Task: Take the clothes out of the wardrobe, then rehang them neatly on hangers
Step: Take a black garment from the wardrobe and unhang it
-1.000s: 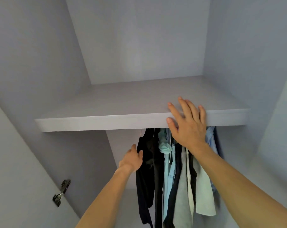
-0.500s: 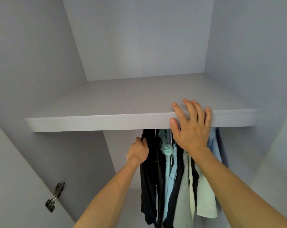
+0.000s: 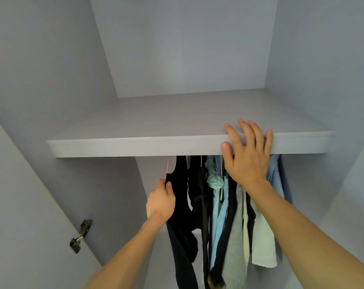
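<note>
While the right hand (image 3: 248,157) lies flat and open-fingered over the front edge of the grey wardrobe shelf (image 3: 135,146), the left hand (image 3: 161,202) pinches the shoulder of a black garment (image 3: 180,197). It hangs leftmost among the clothes below the shelf, beside light-blue (image 3: 219,211) and grey (image 3: 235,236) pieces.

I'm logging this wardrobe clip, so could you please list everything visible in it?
Shelf: one, pale grey, across the wardrobe above the clothes.
Black garment: one, leftmost under the shelf.
Other hanging clothes: several, black, light blue, grey, mint; packed too tightly to count.
Door hinge: one, dark metal, lower left.
Left hand: gripping the black garment's edge.
Right hand: fingers resting over the shelf's front edge.
</note>
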The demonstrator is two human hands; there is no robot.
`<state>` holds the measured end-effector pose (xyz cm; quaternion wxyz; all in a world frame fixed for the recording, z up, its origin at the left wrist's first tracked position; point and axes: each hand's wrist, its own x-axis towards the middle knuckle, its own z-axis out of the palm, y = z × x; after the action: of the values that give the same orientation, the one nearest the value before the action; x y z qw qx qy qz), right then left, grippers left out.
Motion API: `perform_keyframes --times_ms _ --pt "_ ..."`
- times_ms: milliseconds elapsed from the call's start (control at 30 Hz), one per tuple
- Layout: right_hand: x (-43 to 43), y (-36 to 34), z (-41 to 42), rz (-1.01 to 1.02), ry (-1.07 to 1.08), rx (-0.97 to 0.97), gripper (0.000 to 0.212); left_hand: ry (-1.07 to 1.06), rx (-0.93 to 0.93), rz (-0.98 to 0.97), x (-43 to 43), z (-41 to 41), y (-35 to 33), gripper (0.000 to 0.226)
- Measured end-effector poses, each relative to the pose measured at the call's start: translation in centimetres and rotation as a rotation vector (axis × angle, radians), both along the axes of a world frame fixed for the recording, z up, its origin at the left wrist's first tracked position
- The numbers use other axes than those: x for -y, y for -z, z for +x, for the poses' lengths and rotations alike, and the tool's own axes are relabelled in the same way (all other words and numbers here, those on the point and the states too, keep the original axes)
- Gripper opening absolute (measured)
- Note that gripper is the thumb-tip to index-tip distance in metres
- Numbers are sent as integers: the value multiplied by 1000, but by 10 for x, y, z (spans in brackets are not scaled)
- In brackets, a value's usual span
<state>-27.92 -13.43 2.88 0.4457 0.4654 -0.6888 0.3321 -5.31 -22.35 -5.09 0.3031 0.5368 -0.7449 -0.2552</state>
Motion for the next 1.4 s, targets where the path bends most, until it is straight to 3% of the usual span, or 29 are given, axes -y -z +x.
perform_keyframes --times_ms 200,300,433,600,700,867,967,1033,1133,1267,1400 --pt "-10 -6 16 58 -20 141 48 86 58 -20 -36 60 34 18" --pt "-30 8 45 53 -161 299 54 123 134 -80 -54 99 54 16" --pt "-81 86 113 99 -441 868 50 179 199 -132 -81 146 87 19" --pt "-160 209 206 393 -368 1390 52 346 253 -234 -114 203 119 22" --pt "-201 251 246 506 -251 1538 54 492 310 -321 -124 230 131 14" --pt "-240 271 286 439 24 1553 52 752 308 -455 -127 261 148 15" --pt "-272 281 300 374 144 1452 51 951 305 -515 -131 260 157 17" --pt "-293 286 307 434 193 1401 53 1044 290 -543 -138 252 156 23" --pt "-350 286 329 468 385 1327 52 1285 206 -525 -165 227 149 27" --pt "-436 274 364 288 661 1203 39 1586 122 -513 -206 171 147 24" --pt "-517 274 396 314 980 1150 38 1830 -102 -587 -281 112 127 20"
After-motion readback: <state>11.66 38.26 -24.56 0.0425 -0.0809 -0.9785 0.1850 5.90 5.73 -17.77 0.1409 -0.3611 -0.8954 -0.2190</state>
